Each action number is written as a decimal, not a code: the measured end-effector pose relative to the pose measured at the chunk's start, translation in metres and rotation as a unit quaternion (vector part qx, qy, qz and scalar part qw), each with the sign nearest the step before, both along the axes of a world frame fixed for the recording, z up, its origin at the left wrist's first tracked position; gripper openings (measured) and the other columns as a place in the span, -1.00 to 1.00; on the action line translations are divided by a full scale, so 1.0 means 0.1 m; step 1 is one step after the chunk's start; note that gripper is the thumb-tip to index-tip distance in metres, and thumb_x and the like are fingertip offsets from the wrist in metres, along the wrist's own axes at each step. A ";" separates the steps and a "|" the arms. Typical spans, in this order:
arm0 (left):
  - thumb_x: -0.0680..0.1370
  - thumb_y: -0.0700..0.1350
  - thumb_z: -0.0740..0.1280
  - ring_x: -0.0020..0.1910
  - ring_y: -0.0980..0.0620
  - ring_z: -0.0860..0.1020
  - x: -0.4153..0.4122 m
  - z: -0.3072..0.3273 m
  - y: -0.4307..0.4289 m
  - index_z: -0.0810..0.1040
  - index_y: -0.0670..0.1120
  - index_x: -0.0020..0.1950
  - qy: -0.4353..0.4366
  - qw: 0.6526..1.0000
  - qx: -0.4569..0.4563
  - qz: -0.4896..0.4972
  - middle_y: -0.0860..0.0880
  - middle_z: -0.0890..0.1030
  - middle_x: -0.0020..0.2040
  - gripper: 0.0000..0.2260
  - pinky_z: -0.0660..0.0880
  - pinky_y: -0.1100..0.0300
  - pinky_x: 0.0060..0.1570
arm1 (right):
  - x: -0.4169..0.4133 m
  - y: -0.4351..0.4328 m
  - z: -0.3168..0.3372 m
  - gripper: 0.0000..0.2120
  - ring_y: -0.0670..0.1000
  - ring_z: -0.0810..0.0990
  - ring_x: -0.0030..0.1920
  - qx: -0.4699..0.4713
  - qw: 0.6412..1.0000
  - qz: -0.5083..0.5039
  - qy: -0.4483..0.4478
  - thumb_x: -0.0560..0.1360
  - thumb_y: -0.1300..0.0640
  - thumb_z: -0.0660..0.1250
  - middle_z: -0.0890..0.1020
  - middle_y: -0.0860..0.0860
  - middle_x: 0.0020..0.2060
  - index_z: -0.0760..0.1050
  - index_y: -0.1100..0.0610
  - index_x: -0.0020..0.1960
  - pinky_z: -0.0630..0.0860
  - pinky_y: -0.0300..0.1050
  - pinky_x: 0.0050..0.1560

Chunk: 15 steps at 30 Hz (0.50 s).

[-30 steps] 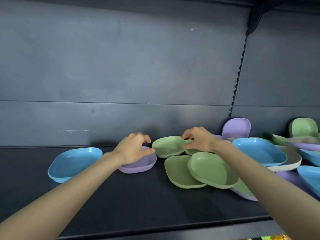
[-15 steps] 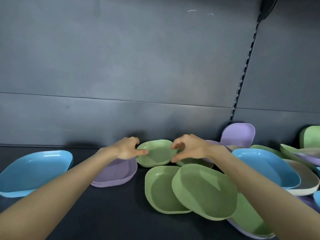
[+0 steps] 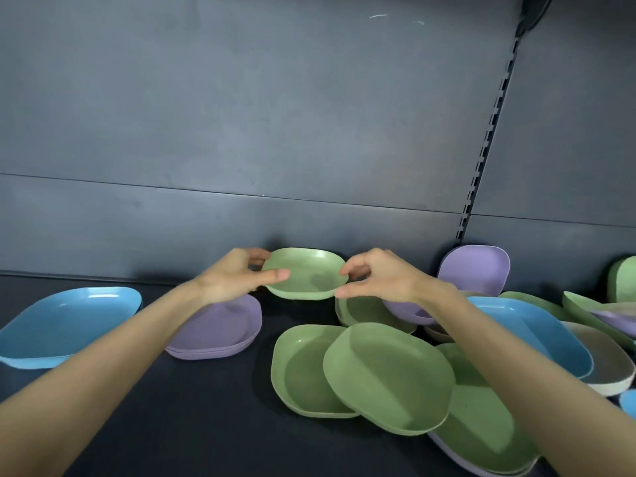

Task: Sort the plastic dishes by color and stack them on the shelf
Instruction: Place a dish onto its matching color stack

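Both hands pinch a small green dish [image 3: 306, 273] by its opposite rims, the left hand [image 3: 237, 277] with thumb on top and the right hand [image 3: 382, 280] likewise. The dish sits near the shelf's [image 3: 206, 425] back panel, between a purple stack [image 3: 220, 325] and overlapping green dishes [image 3: 347, 370]. A blue dish [image 3: 65, 321] lies far left.

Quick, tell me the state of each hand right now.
Left hand: grips the left rim of the small green dish.
Right hand: pinches the same dish's right rim.
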<state>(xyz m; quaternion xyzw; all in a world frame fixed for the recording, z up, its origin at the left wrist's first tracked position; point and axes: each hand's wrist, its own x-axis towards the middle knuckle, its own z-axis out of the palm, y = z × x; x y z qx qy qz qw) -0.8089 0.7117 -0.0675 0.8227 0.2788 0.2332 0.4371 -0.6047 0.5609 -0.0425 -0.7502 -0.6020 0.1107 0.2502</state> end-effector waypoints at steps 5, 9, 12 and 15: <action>0.44 -0.20 0.46 -0.04 0.29 0.62 -0.22 0.07 -0.33 0.46 0.10 0.12 -0.083 0.992 -0.054 -0.081 0.18 0.61 0.05 -0.64 0.50 0.47 -0.12 | -0.11 -0.29 -0.03 -0.56 -0.13 0.61 0.06 0.053 0.997 -0.023 0.052 0.35 0.00 0.53 0.65 -0.01 0.02 0.56 0.10 0.17 0.48 -0.21 0.22; 0.42 -0.23 0.48 -0.02 0.28 0.62 -0.28 0.08 -0.55 0.46 0.00 0.25 -0.127 0.987 -0.045 -0.088 0.16 0.58 0.15 -0.56 0.46 0.53 -0.08 | -0.29 -0.64 -0.05 -0.54 -0.14 0.57 0.08 0.088 0.993 -0.065 0.047 0.35 -0.09 0.49 0.63 -0.08 0.05 0.55 0.04 0.20 0.41 -0.34 0.06; 0.42 -0.26 0.47 -0.05 0.24 0.64 -0.30 0.04 -0.72 0.49 0.00 0.21 -0.153 0.982 -0.045 -0.103 0.16 0.59 0.12 -0.59 0.47 0.50 -0.10 | -0.43 -0.92 -0.10 -0.58 -0.12 0.57 0.12 0.110 0.989 -0.087 0.050 0.37 -0.07 0.48 0.60 -0.12 0.11 0.57 0.03 0.18 0.45 -0.22 0.20; 0.43 -0.30 0.45 -0.11 0.19 0.65 -0.31 -0.06 -0.91 0.51 0.04 0.11 -0.179 0.974 -0.069 -0.123 0.18 0.63 0.03 -0.65 0.49 0.45 -0.14 | -0.57 -1.20 -0.17 -0.73 -0.15 0.55 0.10 0.147 0.984 -0.089 0.051 0.39 0.04 0.49 0.53 -0.08 0.12 0.63 0.10 0.06 0.43 -0.40 0.12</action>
